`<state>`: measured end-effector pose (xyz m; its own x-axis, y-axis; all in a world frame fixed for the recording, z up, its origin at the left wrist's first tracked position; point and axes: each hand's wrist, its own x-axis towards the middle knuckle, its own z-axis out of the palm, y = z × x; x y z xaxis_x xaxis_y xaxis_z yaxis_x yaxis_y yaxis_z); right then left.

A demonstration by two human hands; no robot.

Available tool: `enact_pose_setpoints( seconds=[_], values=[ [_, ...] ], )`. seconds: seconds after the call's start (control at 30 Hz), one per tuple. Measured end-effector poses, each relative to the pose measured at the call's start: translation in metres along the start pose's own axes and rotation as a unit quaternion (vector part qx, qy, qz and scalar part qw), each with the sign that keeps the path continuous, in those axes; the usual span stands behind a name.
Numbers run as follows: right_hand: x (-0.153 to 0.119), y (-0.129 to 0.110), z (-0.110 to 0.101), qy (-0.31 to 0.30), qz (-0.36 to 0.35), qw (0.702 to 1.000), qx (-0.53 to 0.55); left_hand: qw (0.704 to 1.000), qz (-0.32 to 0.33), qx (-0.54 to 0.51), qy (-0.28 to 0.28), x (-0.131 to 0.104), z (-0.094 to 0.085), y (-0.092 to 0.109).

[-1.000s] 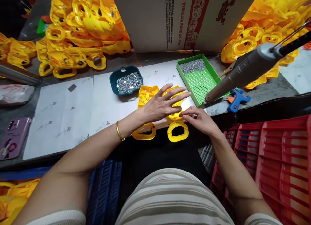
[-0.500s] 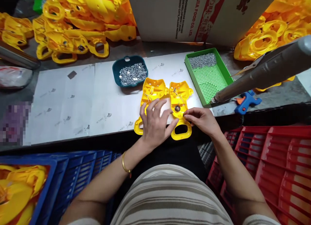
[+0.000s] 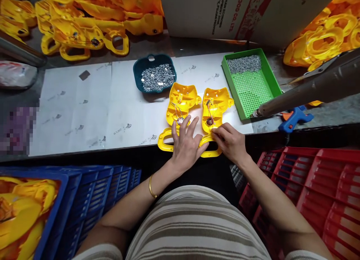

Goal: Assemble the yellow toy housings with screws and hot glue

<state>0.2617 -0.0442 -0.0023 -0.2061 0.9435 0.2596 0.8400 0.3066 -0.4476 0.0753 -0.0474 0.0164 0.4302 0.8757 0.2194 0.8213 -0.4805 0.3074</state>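
Observation:
Two yellow plastic shell halves with loop handles lie side by side, insides up, at the bench's front edge. In the left shell half (image 3: 181,99) are thin wires and a round metal part (image 3: 180,121). The right shell half (image 3: 215,99) holds wires and a dark round part (image 3: 209,121). My left hand (image 3: 187,144) rests with fingers spread over the left half's lower end, its thumb reaching the right half's handle. At the right half's lower end, my right hand (image 3: 232,142) pinches with thumb and fingertips; whatever is between them is too small to make out.
A dark teal tray (image 3: 137,74) of small metal pieces and a green basket (image 3: 267,80) with screws stand behind the shells. A grey tube (image 3: 303,91) slants in from the right above a blue glue gun (image 3: 295,119). Blue crates (image 3: 84,200) and red crates (image 3: 315,185) flank me.
My left hand has slid lower on the left shell half, uncovering its round part. My right fingers have curled in closer at the right half. The whole view has shifted slightly.

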Motion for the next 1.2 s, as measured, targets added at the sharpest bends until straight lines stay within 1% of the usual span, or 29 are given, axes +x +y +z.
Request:
enact_pose_setpoints(
  seconds=[0.1,0.2,0.27,0.33,0.4,0.43,0.5,0.57,0.63,0.7,0.73,0.77,0.8,0.83,0.9,0.97,1.03,1.1,1.2],
  values=[
    [-0.007,0.000,0.000,0.035,-0.063,0.993,-0.091,1.000,0.000,0.000,-0.007,0.000,-0.001,0.001],
    [-0.013,-0.005,-0.006,0.031,-0.126,0.980,-0.148,1.000,-0.010,0.009,-0.005,0.000,-0.001,0.003],
    [-0.017,-0.011,-0.010,-0.011,-0.140,0.970,-0.200,1.000,-0.010,0.010,0.002,-0.001,0.002,0.005],
    [-0.020,-0.016,-0.012,-0.069,-0.146,0.955,-0.251,1.000,-0.007,0.010,0.015,-0.001,0.005,0.007],
    [-0.022,-0.017,-0.013,-0.108,-0.154,0.943,-0.276,1.000,-0.004,0.012,0.023,-0.001,0.006,0.008],
    [-0.022,-0.015,-0.014,-0.115,-0.159,0.941,-0.277,1.000,-0.003,0.013,0.026,-0.001,0.005,0.006],
    [-0.020,-0.008,-0.017,-0.106,-0.160,0.946,-0.259,0.999,0.000,0.009,0.043,-0.002,-0.001,-0.001],
    [-0.016,-0.003,-0.024,-0.078,-0.145,0.959,-0.231,0.996,-0.011,0.008,0.085,-0.003,-0.011,-0.016],
    [-0.009,-0.004,-0.031,-0.025,-0.116,0.974,-0.193,0.990,-0.049,0.021,0.133,-0.006,-0.021,-0.036],
    [0.000,-0.016,-0.035,0.020,-0.082,0.989,-0.125,0.984,-0.100,0.039,0.145,-0.011,-0.026,-0.054],
    [0.007,-0.025,-0.034,0.023,-0.066,0.994,-0.083,0.982,-0.119,0.045,0.137,-0.014,-0.027,-0.060],
    [0.014,-0.035,-0.032,0.005,-0.053,0.998,-0.043,0.983,-0.129,0.047,0.124,-0.017,-0.026,-0.064],
    [0.023,-0.046,-0.027,-0.032,-0.041,0.999,-0.015,0.984,-0.132,0.045,0.110,-0.020,-0.024,-0.066],
    [0.032,-0.057,-0.022,-0.077,-0.025,0.997,-0.012,0.986,-0.128,0.040,0.100,-0.023,-0.022,-0.066],
    [0.050,-0.075,-0.008,-0.158,0.006,0.986,-0.054,0.988,-0.117,0.029,0.097,-0.028,-0.016,-0.061],
    [0.065,-0.087,0.005,-0.203,0.019,0.974,-0.098,0.988,-0.114,0.016,0.101,-0.032,-0.012,-0.054],
    [0.074,-0.090,0.015,-0.213,0.019,0.970,-0.114,0.988,-0.114,0.004,0.103,-0.035,-0.011,-0.049],
    [0.077,-0.088,0.019,-0.205,0.023,0.973,-0.104,0.989,-0.107,-0.005,0.101,-0.038,-0.012,-0.047],
    [0.080,-0.080,0.016,-0.209,0.056,0.976,-0.022,0.987,-0.106,-0.012,0.119,-0.036,-0.017,-0.051]
  ],
)
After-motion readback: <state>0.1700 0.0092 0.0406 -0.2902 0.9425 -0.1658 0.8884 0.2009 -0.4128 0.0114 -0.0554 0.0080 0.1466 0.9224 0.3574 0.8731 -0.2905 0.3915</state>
